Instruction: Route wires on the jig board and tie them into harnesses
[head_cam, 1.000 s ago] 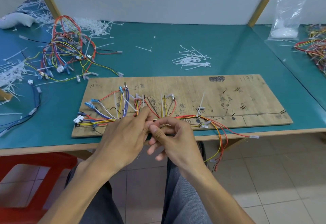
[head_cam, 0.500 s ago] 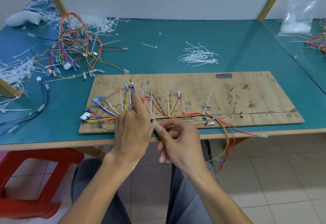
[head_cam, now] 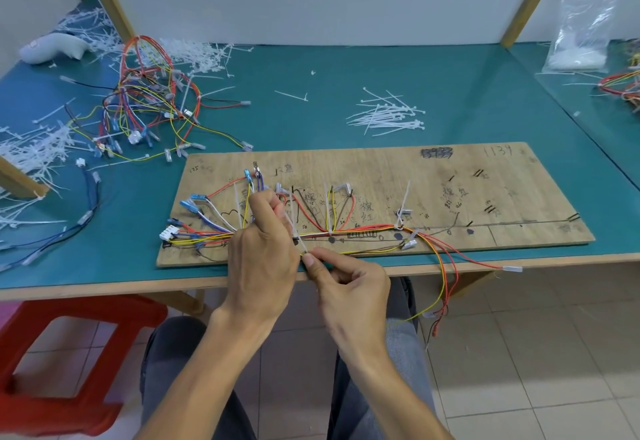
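Above a red stool [head_cam: 69, 328], the right hand's [head_cam: 353, 296] grip pinches a white cable tie [head_cam: 298, 238]. The left hand's [head_cam: 263, 259] grip curls round the wires [head_cam: 363, 228] on the jig board [head_cam: 415, 180], hiding their junction. Farther along the bench [head_cam: 346, 69] lie loose ties [head_cam: 388, 115] and tangled harnesses [head_cam: 149, 103].

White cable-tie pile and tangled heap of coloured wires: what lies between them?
One stray white plastic cable tie and a white scrap on teal tabletop, in the head view.

The jig board [head_cam: 381, 169] bears handwritten "1134" and "175".
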Demonstrator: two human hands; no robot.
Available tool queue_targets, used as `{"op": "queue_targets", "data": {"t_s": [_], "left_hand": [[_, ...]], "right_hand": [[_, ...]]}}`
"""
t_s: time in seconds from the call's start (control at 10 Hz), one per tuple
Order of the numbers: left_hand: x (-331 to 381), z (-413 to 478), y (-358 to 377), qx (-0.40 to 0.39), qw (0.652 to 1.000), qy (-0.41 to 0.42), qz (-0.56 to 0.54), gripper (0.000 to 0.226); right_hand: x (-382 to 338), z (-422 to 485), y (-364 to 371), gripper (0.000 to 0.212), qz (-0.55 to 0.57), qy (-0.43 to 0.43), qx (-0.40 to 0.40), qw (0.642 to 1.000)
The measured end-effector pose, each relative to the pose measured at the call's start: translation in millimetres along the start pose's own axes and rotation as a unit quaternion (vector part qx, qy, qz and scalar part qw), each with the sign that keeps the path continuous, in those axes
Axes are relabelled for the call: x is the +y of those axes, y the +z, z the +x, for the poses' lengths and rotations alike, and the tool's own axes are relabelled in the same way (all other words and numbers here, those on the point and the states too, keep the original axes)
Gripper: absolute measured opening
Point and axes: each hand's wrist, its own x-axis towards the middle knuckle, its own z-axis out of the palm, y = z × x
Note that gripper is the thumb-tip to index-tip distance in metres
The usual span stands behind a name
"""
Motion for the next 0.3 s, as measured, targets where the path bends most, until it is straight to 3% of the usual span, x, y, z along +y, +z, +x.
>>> {"op": "queue_targets", "data": {"t_s": [0.2, 0.3], "left_hand": [[-7.0, -0.7, -17.2, -0.014, 0.998, 0.013, 0.065, 0.010], [-16.3, -9.8, -33.8, -0.009, 1.000, 0.004, -0.001, 0.019]], "right_hand": [[-38.5, -4.7, -28.4, 0.009, 0.031, 0.046, -0.089, 0.994], [-82.6, -11.8, -65.9, 0.016, 0.085, -0.050, -0.050, 0.994]]}}
